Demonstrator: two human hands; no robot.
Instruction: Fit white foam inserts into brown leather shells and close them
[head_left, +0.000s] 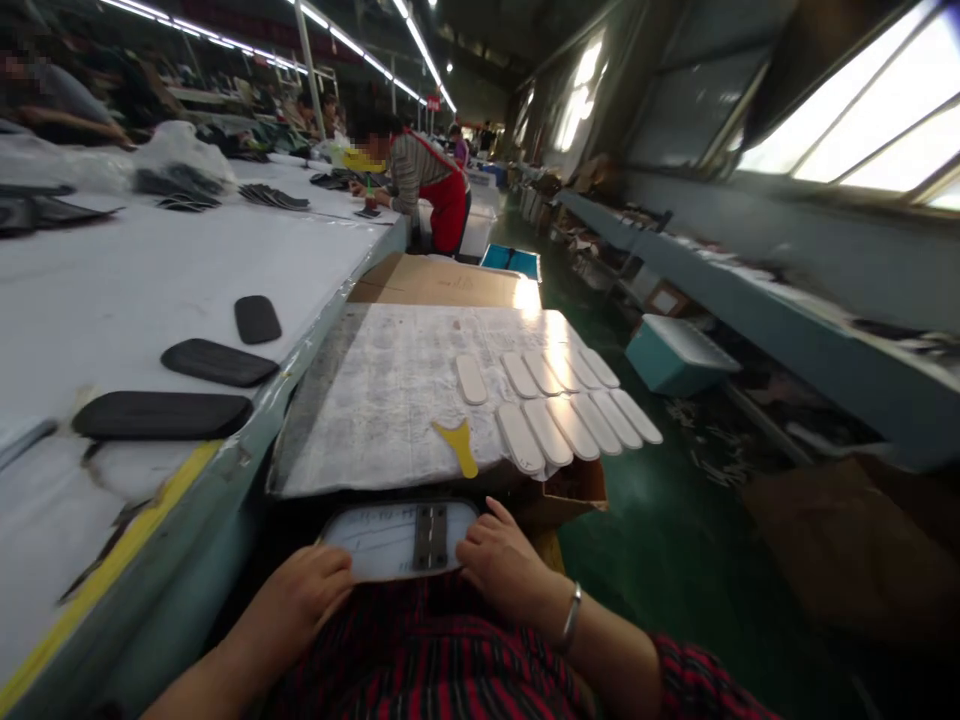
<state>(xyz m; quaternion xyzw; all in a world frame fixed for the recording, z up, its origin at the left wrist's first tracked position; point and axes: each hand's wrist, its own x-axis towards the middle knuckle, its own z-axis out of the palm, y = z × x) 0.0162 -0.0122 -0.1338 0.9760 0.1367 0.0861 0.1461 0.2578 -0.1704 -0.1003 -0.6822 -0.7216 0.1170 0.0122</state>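
Low in front of me is a pale, rounded-end template plate (371,550) with handwriting and lines on it. A dark hinge-like strip (430,537) sits across its right part. My left hand (311,580) grips the plate's left end, fingers curled over the rim. At the other end, my right hand (502,560) holds the plate's right edge, its index finger raised a little. Just beyond lies a yellow Y-shaped piece (460,448) on a white-covered board (375,400). Several white oval pieces (523,438) are laid in two rows on the board's right side.
Three black oval pads (161,415) rest on the long white table (90,290) to the left. A person in a red apron (442,205) leans over that table farther back. On the right, a teal box (679,355) stands on the floor near a long bench (720,285).
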